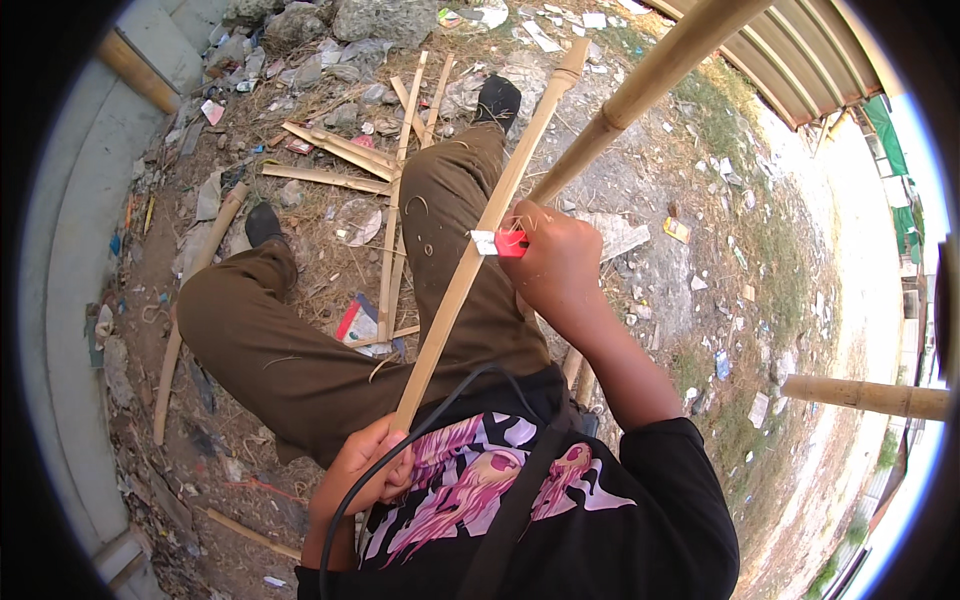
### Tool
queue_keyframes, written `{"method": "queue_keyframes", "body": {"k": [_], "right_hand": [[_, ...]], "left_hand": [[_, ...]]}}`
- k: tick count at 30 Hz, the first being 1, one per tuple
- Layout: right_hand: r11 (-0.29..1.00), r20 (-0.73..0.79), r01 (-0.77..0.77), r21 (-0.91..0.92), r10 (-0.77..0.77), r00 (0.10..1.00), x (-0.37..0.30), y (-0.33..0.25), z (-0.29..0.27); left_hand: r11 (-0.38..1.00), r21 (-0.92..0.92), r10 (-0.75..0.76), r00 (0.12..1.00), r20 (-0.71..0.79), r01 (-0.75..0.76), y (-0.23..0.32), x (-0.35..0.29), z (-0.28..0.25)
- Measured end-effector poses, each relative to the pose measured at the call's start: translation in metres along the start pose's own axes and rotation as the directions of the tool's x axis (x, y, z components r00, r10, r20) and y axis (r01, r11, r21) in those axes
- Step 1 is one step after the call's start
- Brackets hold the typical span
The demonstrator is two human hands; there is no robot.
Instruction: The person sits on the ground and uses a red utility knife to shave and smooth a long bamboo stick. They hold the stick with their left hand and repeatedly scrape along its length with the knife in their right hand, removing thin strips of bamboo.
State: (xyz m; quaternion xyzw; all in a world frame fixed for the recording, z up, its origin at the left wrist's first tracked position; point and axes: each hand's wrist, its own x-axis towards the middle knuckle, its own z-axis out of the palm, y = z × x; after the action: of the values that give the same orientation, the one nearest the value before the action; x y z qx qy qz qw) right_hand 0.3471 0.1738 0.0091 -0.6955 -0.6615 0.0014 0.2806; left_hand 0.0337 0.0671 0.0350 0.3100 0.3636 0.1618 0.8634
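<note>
A long split bamboo strip (447,320) slants across my lap, from my waist up past my knee. My left hand (368,468) is closed round its lower end, close against my shirt. Higher up, my right hand (558,250) is shut on a small red-handled knife (510,243), whose pale flat end lies across the strip. Thin curled shavings (522,222) cling by the right knuckles, and a few more rest on my brown trousers (440,215). How the fingers wrap the handle is partly hidden.
Several split bamboo pieces (388,255) lie between my legs. A thick bamboo pole (640,95) rises beyond my right hand; another (865,397) juts in at the right. A grey wall (60,300) stands at left. Stones (385,20) and litter cover the ground. A black cable (365,480) crosses my left wrist.
</note>
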Motion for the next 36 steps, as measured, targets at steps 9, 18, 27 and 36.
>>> {"method": "queue_keyframes", "body": {"k": [9,18,27,36], "right_hand": [[0.996,0.098,0.069,-0.065,-0.062,0.993,0.021,0.008,0.019],[0.979,0.429,0.085,-0.186,0.003,0.903,-0.001,0.015,0.039],[0.984,0.598,0.148,-0.096,-0.062,0.799,-0.034,-0.012,0.007],[0.981,0.295,0.015,0.196,-0.074,0.953,-0.066,-0.032,0.012]], "left_hand": [[0.99,-0.114,-0.073,0.993,0.089,0.083,-0.025,-0.035,-0.048],[0.93,-0.172,-0.342,0.936,-0.08,0.325,-0.028,-0.029,-0.039],[0.898,-0.315,-0.325,0.946,-0.004,0.307,-0.008,0.005,-0.03],[0.993,-0.115,0.02,0.993,-0.12,-0.033,0.024,0.072,0.021]]}}
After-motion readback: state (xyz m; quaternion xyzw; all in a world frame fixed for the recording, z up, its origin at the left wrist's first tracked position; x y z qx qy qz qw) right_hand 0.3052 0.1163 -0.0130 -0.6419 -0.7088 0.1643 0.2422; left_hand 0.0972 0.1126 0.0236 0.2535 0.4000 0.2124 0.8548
